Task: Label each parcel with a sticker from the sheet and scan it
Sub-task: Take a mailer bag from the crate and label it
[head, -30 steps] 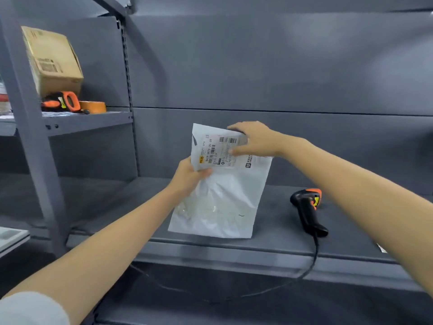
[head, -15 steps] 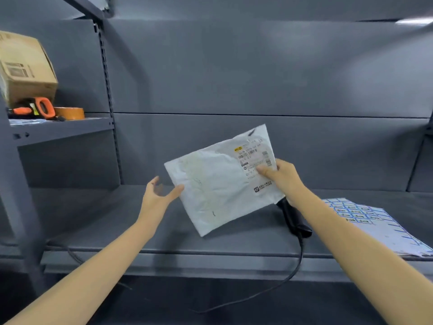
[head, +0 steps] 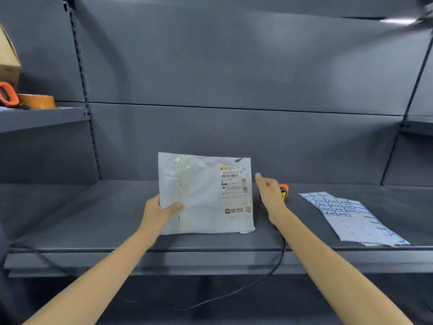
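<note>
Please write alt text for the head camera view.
A left hand holds a white parcel on a grey shelf; the right hand hovers open beside it, over an orange scanner. A sticker sheet lies farther right.

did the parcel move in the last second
Yes. The parcel was held up in front of the back panel, tilted; now it lies on the shelf left of the scanner, left hand gripping its edge.

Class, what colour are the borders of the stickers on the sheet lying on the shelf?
Blue borders on a white sticker sheet, seen in the head view.
</note>
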{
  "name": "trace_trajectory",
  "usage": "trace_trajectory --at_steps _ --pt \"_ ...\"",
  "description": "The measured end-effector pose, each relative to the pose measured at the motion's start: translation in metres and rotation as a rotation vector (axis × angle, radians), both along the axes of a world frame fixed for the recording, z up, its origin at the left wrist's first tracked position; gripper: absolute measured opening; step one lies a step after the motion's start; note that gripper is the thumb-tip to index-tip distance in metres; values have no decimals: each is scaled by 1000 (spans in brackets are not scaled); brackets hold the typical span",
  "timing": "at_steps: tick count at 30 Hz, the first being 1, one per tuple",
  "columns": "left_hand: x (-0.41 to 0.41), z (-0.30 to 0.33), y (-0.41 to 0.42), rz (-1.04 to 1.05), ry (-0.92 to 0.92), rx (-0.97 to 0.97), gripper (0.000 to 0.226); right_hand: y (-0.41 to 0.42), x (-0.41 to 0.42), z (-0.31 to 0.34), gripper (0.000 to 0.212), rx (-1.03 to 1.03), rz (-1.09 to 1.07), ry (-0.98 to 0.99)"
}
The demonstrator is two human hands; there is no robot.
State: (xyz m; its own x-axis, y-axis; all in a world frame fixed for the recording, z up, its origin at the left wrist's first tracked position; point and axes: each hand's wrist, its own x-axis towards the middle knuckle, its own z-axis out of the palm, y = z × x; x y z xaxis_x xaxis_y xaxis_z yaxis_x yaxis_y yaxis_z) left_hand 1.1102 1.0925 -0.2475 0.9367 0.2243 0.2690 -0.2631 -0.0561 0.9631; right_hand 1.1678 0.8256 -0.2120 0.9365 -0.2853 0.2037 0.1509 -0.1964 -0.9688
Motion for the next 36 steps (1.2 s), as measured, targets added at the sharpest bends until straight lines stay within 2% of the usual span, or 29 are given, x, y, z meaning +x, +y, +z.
trace_trajectory --at_steps 1,4,8,10,13,16,19,21,22,25,28,36 --pt "0 -1 0 0 0 -2 24 -5 6 -3 31 -143 -132 20" --pt "2 -2 0 5 -1 -6 22 -12 16 -21 60 -437 -367 178" --pt "3 -3 -1 7 2 -20 22 -6 25 -35 70 -649 -406 276" --pt "3 -4 -1 10 1 -26 22 -8 29 -35 69 -774 -392 401" --pt "3 -3 -2 24 -8 -20 22 -13 31 -31 46 -954 -380 476" --pt "3 -4 -6 31 -15 -30 23 -18 31 -28 35 -869 -341 494" --pt "2 -5 -10 28 -21 -47 24 -25 23 -19 44 -501 -368 503" --pt "3 -5 -11 21 -27 -49 24 -25 9 -12 58 -260 -358 388" --pt "3 -5 -12 18 -30 -48 24 -23 -1 -9 58 -178 -333 301" --pt "3 -5 -16 14 -32 -44 24 -10 -41 -4 30 33 -200 73" --pt "2 -6 -18 32 -38 -43 25 6 -77 -9 16 51 -55 -45" --pt "0 -2 -18 44 -35 -35 28 34 -106 -18 14 52 62 -98"
